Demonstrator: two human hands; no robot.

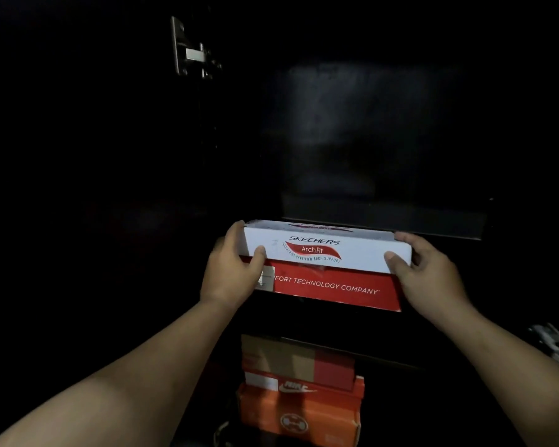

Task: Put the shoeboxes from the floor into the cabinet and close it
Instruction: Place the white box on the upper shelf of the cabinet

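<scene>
Shoeboxes in view number three. You have the white-and-red Skechers box (325, 264) at the lip of the dark cabinet's shelf (381, 217), your left hand (231, 272) and right hand (428, 269) gripping its ends — it looks partway in. Two more, a brown box (291, 356) on an orange Nike box (299, 411), sit stacked below; whether shelved or on the floor, I cannot tell. The door looks not yet closed.

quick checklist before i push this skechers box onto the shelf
1. Left hand grips the Skechers box at its left end: ok.
2. Right hand grips its right end: ok.
3. Box held level with the shelf edge: roughly level, ok.
4. Space behind the shelf edge free: cannot tell, too dark.
5. Cabinet door out of the way: hinge shows at upper left, door itself cannot tell.
6. Boxes left below: orange Nike box with a brown and red box on top, not ok yet.
</scene>
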